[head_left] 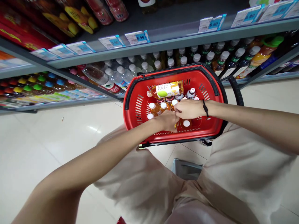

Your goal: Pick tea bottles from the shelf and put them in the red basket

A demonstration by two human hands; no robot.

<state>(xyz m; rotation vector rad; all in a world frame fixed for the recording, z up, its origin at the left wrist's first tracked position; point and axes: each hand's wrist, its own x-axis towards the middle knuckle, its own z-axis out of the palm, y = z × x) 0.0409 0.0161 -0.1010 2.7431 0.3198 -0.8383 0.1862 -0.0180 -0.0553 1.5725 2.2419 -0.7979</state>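
A red shopping basket (201, 82) holds several small white-capped bottles of orange drink (164, 107) standing upright. Across its far side lies a larger bottle with a white and green label (169, 89). A white-capped bottle with a pale label (191, 93) leans at the right. My left hand (168, 120) is down among the bottles, fingers curled, a bit of orange showing beneath them. Touching or nearly touching it, my right hand (188, 109), with a black band at the wrist, is also closed. The fingers hide what each hand grips. One capped bottle (186, 123) stands just below my right hand.
Store shelves (163, 42) with price tags run across the far side, their lower tier lined with bottles (137, 68). The basket's black handle (235, 90) sticks out at the right. My knees flank the basket, and a grey stool-like object (184, 166) is beneath me.
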